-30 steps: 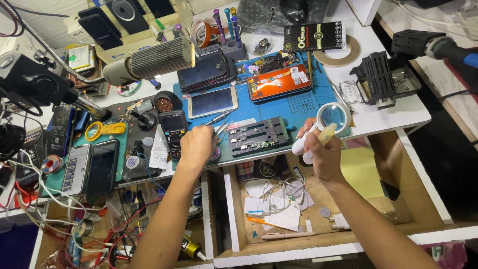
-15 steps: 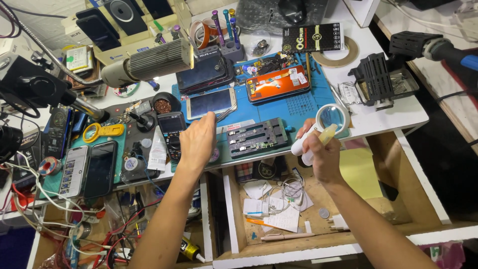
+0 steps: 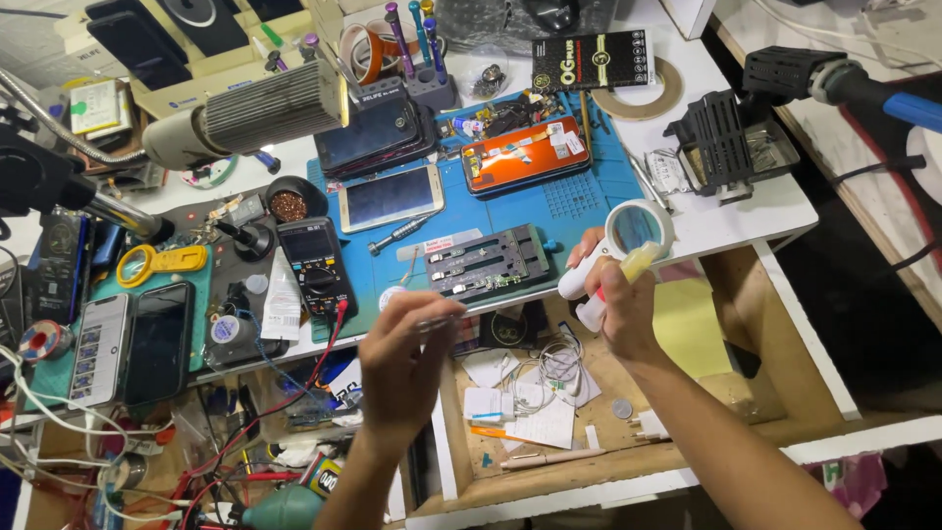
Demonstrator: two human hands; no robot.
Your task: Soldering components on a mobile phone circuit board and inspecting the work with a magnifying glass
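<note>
Centre of frame: left hand raised just below the bench edge, fingers curled together, pinching a thin metal tool, likely tweezers, tip pointing right. Right hand at centre right, fingers wrapped tight round the handle of a white magnifier, lens up over the table edge; something yellowish is also in that grip, can't tell what. Black board holder sits on the blue mat just above both hands, untouched. Opened orange phone lies upper centre. Judging by this, tools are picked up and inspection is set up, but work on the holder is not yet started.
</note>
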